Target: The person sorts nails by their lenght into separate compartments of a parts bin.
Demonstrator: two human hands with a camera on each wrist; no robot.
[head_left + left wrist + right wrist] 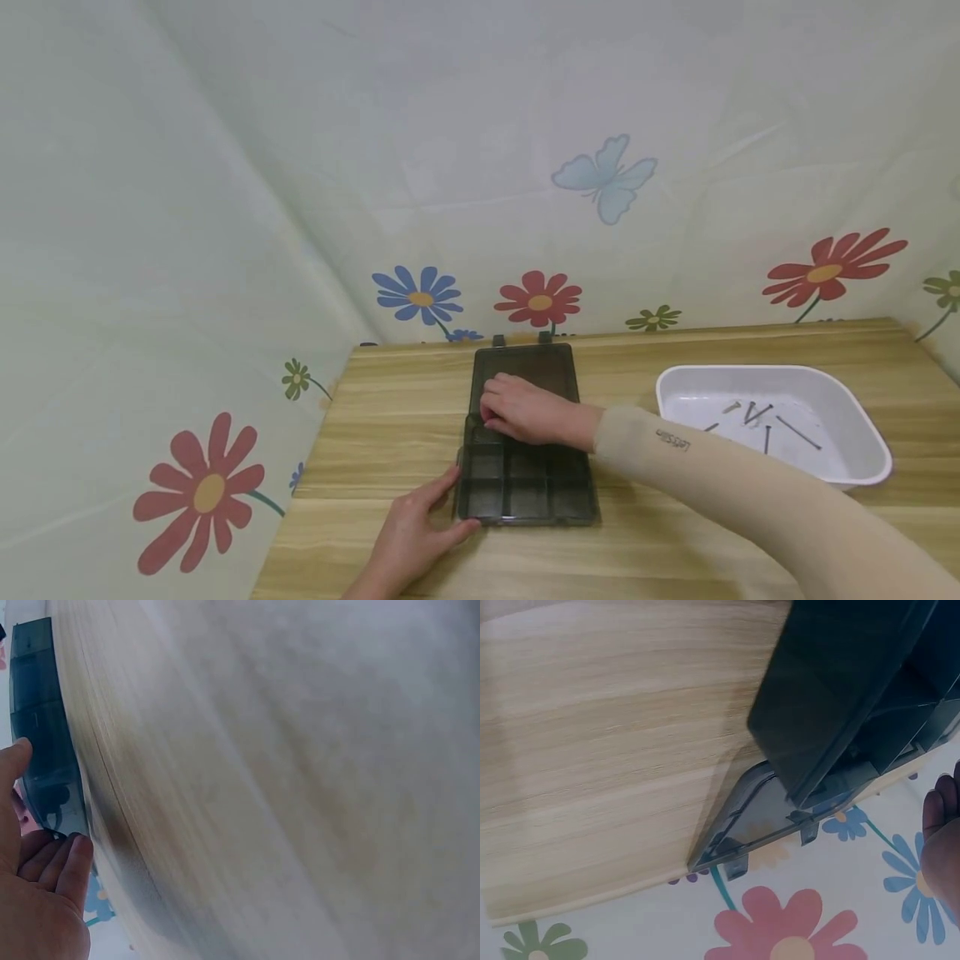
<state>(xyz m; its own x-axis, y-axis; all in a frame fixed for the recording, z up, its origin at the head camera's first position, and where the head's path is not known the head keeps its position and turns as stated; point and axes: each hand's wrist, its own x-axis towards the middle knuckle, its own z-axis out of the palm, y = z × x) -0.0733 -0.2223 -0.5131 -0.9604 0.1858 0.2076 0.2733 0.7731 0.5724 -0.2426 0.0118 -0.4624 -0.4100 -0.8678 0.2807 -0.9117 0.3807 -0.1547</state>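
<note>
A dark see-through compartment box (527, 502) lies on the table with its lid (525, 360) folded back toward the wall. At its front left corner, my left hand (411, 533) holds the box, thumb on the front edge and fingers along the left side. The left wrist view shows that hand (45, 900) around the box (45, 735) too. My right hand (531, 410) is over the back left compartment with its fingers bent downward. Whatever may be between those fingertips is hidden. Only part of the right hand (945, 855) enters the right wrist view.
To the right stands a white tray (750, 368) with several loose metal screws (798, 432) in it. My right forearm (697, 475) crosses in front of the tray and covers part of it. A flower-printed cloth (480, 208) hangs behind the wooden table (397, 417).
</note>
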